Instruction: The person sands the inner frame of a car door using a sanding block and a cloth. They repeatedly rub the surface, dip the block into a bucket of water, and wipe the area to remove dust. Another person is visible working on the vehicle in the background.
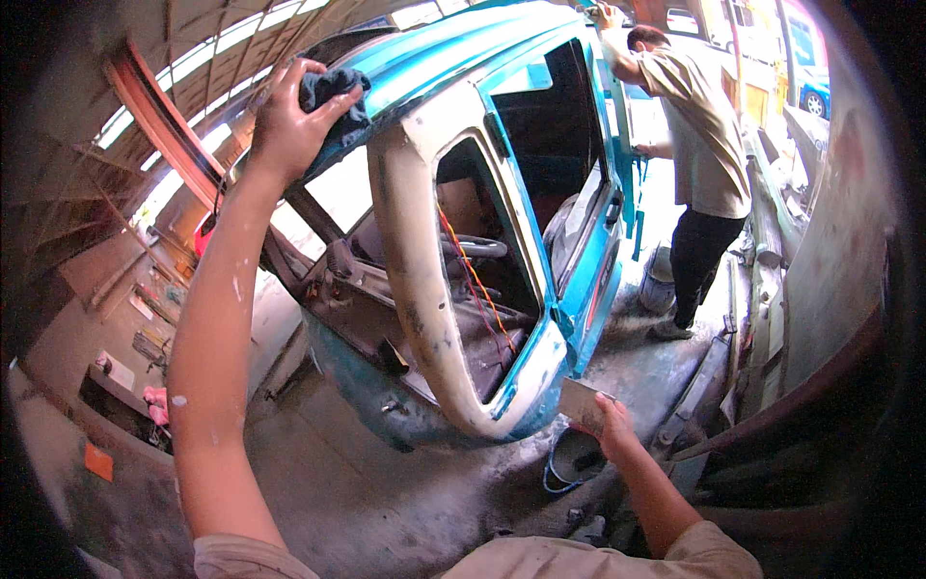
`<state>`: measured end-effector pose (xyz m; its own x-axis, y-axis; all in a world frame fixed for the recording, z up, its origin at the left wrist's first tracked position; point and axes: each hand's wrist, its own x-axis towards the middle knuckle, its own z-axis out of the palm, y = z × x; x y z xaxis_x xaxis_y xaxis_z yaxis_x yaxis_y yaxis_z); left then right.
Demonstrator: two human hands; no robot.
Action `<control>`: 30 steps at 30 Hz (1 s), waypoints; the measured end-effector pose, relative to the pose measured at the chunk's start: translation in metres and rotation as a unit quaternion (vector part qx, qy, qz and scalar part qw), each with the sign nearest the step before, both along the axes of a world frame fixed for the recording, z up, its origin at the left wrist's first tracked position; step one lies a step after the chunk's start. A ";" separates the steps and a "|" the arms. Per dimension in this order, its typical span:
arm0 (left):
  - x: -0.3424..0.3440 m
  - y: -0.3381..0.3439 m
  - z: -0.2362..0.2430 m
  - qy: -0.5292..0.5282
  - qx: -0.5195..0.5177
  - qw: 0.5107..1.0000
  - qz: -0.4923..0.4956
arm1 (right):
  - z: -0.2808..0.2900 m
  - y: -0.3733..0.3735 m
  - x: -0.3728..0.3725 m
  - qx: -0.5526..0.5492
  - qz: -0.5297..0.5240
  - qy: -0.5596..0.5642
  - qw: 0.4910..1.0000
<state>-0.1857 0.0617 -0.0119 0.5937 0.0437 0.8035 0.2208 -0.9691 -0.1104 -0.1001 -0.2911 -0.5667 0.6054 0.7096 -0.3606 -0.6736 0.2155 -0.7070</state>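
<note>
My left hand (294, 121) is raised to the roof edge of a blue vehicle cab (453, 53), its fingers closed round a dark cloth (338, 95) that lies against the cab's upper corner. Low on the right, my right hand (615, 431) grips a flat, pale rectangular piece (583, 403), perhaps a sanding block or pad; its exact kind is not clear. That piece is close to the cab's lower corner. Between my arms stands the cream-coloured window pillar (410, 289), with dark worn spots. Orange and red wires (468, 265) hang inside the window opening.
A person (690, 135) stands at the cab's right side with one arm up at the roof. Near my right hand a dark bucket (575, 458) sits on the floor. Long metal panels (762, 318) lean along the right. A reddish beam (166, 125) rises at the left.
</note>
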 end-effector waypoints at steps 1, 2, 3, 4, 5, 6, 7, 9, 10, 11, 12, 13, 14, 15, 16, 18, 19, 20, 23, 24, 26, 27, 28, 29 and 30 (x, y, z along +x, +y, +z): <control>-0.002 -0.007 -0.002 0.009 -0.009 1.000 -0.001 | -0.012 -0.005 0.003 -0.003 -0.003 0.002 1.000; -0.002 -0.013 -0.007 0.023 -0.037 0.998 -0.053 | -0.014 -0.007 0.003 -0.006 -0.002 0.004 1.000; -0.002 -0.019 -0.009 0.053 -0.021 0.996 -0.062 | -0.016 -0.009 0.002 -0.003 -0.006 0.007 1.000; -0.002 -0.027 -0.009 0.083 -0.006 0.994 -0.071 | -0.016 -0.012 0.001 -0.001 -0.010 0.009 1.000; -0.003 -0.037 -0.006 0.111 0.010 0.991 -0.080 | -0.014 -0.014 0.000 0.002 -0.014 0.010 1.000; -0.003 -0.046 0.000 0.146 -0.024 0.989 -0.026 | -0.015 -0.015 0.000 0.000 -0.008 0.004 1.000; 0.001 -0.050 0.002 0.140 0.039 0.989 -0.026 | -0.017 -0.017 -0.001 -0.001 -0.002 -0.002 1.000; 0.008 -0.059 0.009 0.125 0.166 0.978 -0.023 | -0.022 -0.017 -0.001 0.005 0.014 -0.009 1.000; 0.012 -0.066 0.006 0.081 0.210 0.973 -0.044 | -0.026 -0.017 -0.001 0.012 0.021 -0.009 1.000; 0.016 -0.078 0.003 0.073 0.269 0.960 -0.032 | -0.029 -0.016 -0.002 0.020 0.030 -0.007 0.999; 0.020 -0.089 -0.003 0.063 0.324 0.944 -0.024 | -0.029 -0.017 -0.003 0.018 0.026 -0.002 0.999; 0.026 -0.099 -0.011 0.053 0.378 0.924 -0.016 | -0.028 -0.020 -0.005 0.016 0.022 0.002 1.000; 0.031 -0.103 -0.023 0.079 0.403 0.911 0.025 | -0.026 -0.020 -0.006 0.017 0.021 0.005 1.000; 0.035 -0.102 -0.033 0.106 0.434 0.894 0.049 | -0.027 -0.018 -0.007 0.003 0.016 0.016 1.000; 0.041 -0.097 -0.049 0.126 0.460 0.874 0.092 | -0.029 -0.017 -0.008 -0.011 0.010 0.027 1.000; 0.043 -0.080 -0.075 0.129 0.484 0.854 0.141 | -0.034 -0.020 -0.008 -0.026 0.014 0.025 0.999; 0.039 -0.073 -0.083 0.113 0.483 0.855 0.149 | -0.038 -0.025 -0.007 -0.026 0.024 0.013 0.999; 0.035 -0.077 -0.087 0.111 0.468 0.861 0.166 | -0.040 -0.030 -0.004 -0.026 0.030 0.001 0.999; 0.016 -0.082 -0.100 0.096 0.462 0.846 0.249 | -0.031 -0.040 -0.004 -0.001 0.042 -0.002 0.999; 0.011 -0.079 -0.106 0.119 0.445 0.840 0.287 | -0.029 -0.043 -0.005 -0.007 0.032 -0.011 0.999; -0.001 -0.075 -0.104 0.129 0.433 0.854 0.260 | -0.032 -0.048 -0.007 -0.011 0.011 0.015 1.000; -0.005 -0.074 -0.105 0.133 0.426 0.860 0.246 | -0.033 -0.050 -0.008 -0.014 0.000 0.028 1.000; -0.009 -0.076 -0.108 0.143 0.392 0.879 0.229 | -0.033 -0.051 -0.008 -0.015 0.002 0.032 0.999; -0.015 -0.078 -0.113 0.149 0.385 0.883 0.223 | -0.032 -0.052 -0.007 -0.018 0.007 0.035 0.999; -0.017 -0.079 -0.124 0.154 0.378 0.887 0.215 | -0.033 -0.054 -0.006 -0.023 0.008 0.038 0.999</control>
<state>-0.2026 -0.0174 -0.1358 0.8492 -0.1621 0.5025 0.3991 -0.4260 -0.8119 -0.1058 -0.3455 -0.5995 0.5630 0.7014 -0.4370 -0.7291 0.1726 -0.6623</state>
